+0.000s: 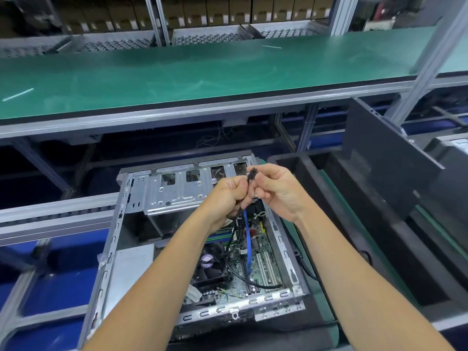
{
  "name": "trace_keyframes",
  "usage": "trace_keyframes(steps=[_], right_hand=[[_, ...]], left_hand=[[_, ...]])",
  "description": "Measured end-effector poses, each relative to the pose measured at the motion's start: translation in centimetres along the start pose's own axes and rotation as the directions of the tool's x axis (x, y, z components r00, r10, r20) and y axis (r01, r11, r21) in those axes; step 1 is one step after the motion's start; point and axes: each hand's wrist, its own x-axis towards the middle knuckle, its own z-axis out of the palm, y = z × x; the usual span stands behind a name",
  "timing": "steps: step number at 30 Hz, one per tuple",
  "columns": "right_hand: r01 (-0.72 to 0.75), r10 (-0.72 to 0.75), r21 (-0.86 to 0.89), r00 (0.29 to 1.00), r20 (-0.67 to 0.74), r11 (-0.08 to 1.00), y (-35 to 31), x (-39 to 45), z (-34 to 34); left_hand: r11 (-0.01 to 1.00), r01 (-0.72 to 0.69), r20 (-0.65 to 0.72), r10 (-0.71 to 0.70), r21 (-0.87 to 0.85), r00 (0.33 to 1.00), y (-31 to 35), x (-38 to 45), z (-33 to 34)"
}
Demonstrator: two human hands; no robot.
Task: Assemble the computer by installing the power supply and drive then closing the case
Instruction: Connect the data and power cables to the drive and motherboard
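Computer case (121,224) lies open near the centre; above its far drive cage (174,191), the left hand (225,196) and right hand (276,191) meet, fingers curled, pinching a black cable connector (252,173).

From where I stand, nothing here can be read. The cardboard boxes (192,11) on the back shelf carry small white labels, but their print is a blur. The round sticker on the fan hub (207,258) inside the open computer case (141,198) is too small to make out.
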Motion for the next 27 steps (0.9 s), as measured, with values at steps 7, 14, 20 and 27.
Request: trace_keyframes(steps=[7, 14, 20, 27], right_hand=[[0.043, -0.045, -0.028, 0.993, -0.112, 0.999, -1.0, 0.8, 0.0], [0.123, -0.073, 0.284, 0.981, -0.181, 0.951, -2.4, 1.5, 0.0], [0.175, -0.118, 0.488, 0.982, -0.145, 0.855, -3.9, 1.7, 1.2], [0.193, -0.182, 0.63, 0.98, -0.084, 0.752, -5.6, 2.0, 1.7]], left_hand=[[0.927, -0.074, 0.059, 0.056, 0.369, 0.997, 1.1, -0.8, -3.2], [0.592, 0.079, -0.041, -0.078, 0.802, 0.996, 1.6, -2.4, -8.7], [0.513, -0.024, -0.122, 0.249, 0.858, 0.961, 1.6, -2.7, -9.1], [0.503, 0.058, -0.065, -0.003, 0.862, 0.998, 0.0, -2.6, -9.6]])
